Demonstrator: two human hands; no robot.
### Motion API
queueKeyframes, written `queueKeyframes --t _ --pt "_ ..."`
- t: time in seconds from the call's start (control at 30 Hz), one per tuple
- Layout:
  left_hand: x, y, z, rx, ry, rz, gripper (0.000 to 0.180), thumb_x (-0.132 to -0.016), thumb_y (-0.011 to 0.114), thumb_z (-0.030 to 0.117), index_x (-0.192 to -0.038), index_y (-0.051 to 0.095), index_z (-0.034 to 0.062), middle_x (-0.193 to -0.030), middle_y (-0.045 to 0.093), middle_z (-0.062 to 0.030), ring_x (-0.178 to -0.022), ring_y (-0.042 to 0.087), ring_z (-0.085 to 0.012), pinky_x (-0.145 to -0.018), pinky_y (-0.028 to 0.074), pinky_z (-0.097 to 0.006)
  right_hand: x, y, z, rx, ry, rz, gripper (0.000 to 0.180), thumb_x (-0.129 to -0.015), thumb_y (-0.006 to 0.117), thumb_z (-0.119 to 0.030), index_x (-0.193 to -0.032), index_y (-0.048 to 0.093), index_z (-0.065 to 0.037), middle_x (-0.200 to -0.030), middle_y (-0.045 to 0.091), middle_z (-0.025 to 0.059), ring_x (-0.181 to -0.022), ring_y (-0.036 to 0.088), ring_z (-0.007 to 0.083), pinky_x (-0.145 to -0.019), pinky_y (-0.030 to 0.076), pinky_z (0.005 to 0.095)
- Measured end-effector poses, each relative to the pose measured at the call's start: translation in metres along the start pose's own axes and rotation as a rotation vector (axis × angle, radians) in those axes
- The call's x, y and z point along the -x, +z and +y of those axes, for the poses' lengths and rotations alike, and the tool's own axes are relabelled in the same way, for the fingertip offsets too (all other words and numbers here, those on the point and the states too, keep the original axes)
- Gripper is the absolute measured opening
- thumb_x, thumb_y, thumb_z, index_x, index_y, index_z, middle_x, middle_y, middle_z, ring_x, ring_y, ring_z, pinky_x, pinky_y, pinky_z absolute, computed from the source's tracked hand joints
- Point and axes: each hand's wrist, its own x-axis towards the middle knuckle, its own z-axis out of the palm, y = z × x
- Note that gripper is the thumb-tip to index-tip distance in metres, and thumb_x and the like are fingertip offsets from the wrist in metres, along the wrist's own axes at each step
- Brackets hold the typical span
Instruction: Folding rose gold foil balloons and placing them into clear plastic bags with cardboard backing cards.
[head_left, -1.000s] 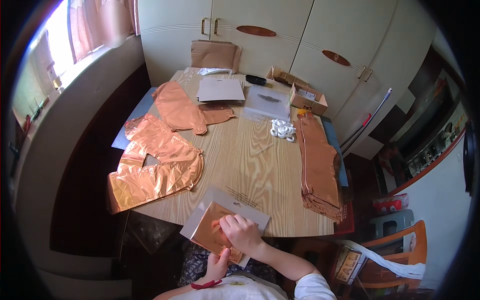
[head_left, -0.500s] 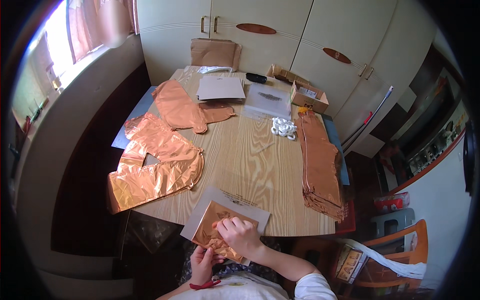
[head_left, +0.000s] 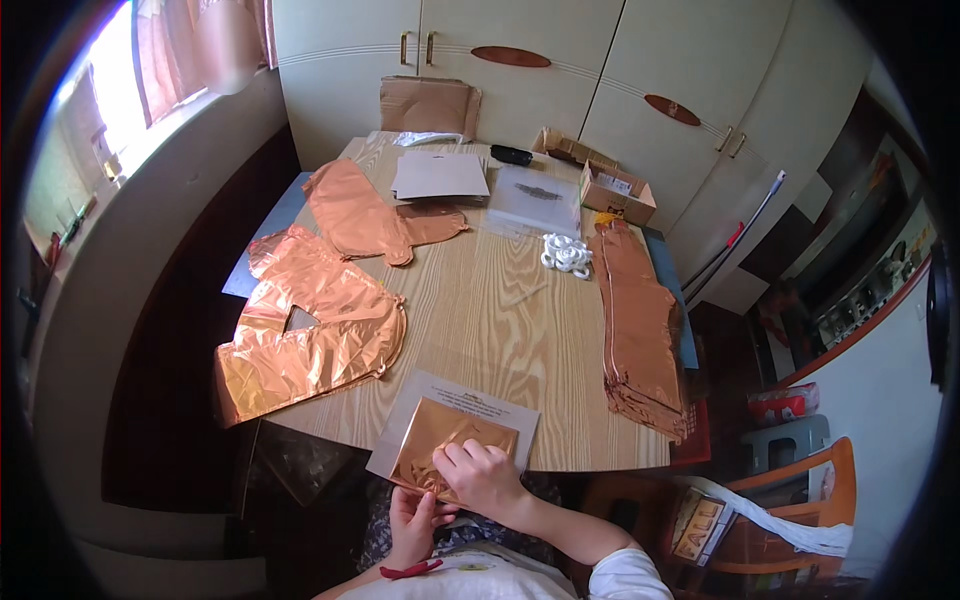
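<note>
At the table's near edge, a folded copper-coloured foil balloon (head_left: 415, 440) lies against a flat, greyish clear plastic bag (head_left: 525, 420) with fine print on it. My left hand (head_left: 415, 518) pinches the foil at its lower edge, where it is creased. Just above and to the right, my right hand (head_left: 483, 478) has its fingers curled together on the foil; the fingertips press or grip it near the middle. What lies under my right palm is hidden.
Flat copper foil balloons (head_left: 310, 345) lie at left, and a long stack of them (head_left: 640, 320) at right. Farther back are grey cards (head_left: 440, 175), a clear bag (head_left: 535, 195), white rings (head_left: 567, 256) and a small cardboard box (head_left: 620, 190). A wooden chair (head_left: 840, 490) stands at right.
My left hand has moved slightly right along the foil's lower edge. The bag and foil have tilted a little, and more of the foil's upper part shows. My right hand stays nearly in place.
</note>
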Motion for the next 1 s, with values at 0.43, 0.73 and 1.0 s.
queueKeyframes --t 0.43,0.73,1.0 --pt "-0.008 -0.004 -0.008 -0.064 -0.005 0.023 0.015 -0.099 0.058 0.011 -0.095 0.065 -0.0017 -0.095 0.065 -0.0061 -0.082 0.063 -0.0113 -0.077 0.055 -0.027 0.0 0.001 -0.001 0.008 0.023 -0.035 0.014 -0.078 0.064 -0.022 -0.088 0.061 -0.012 -0.074 0.051 -0.0015 -0.068 0.056 0.0122 -0.051 0.047 0.0258" --pt "-0.014 -0.004 -0.013 0.146 -0.023 -0.047 0.024 -0.104 0.049 0.016 -0.105 0.064 -0.0027 -0.108 0.066 -0.0103 -0.101 0.064 -0.0189 -0.093 0.052 -0.035 0.013 -0.013 0.004 -0.385 0.041 -0.095 0.035 -0.08 0.073 -0.029 -0.108 0.061 -0.012 -0.106 0.057 0.0023 -0.104 0.054 0.0199 -0.086 0.044 0.0369" --pt "-0.017 -0.013 -0.028 0.297 -0.109 -0.054 0.039 -0.104 0.041 0.038 -0.101 0.063 0.0058 -0.101 0.066 -0.0056 -0.101 0.061 -0.0208 -0.096 0.045 -0.041 0.02 -0.009 0.001 -0.313 0.047 -0.045 0.028 -0.079 0.071 -0.027 -0.102 0.059 -0.015 -0.106 0.054 0.0016 -0.107 0.051 0.0196 -0.093 0.038 0.0396"
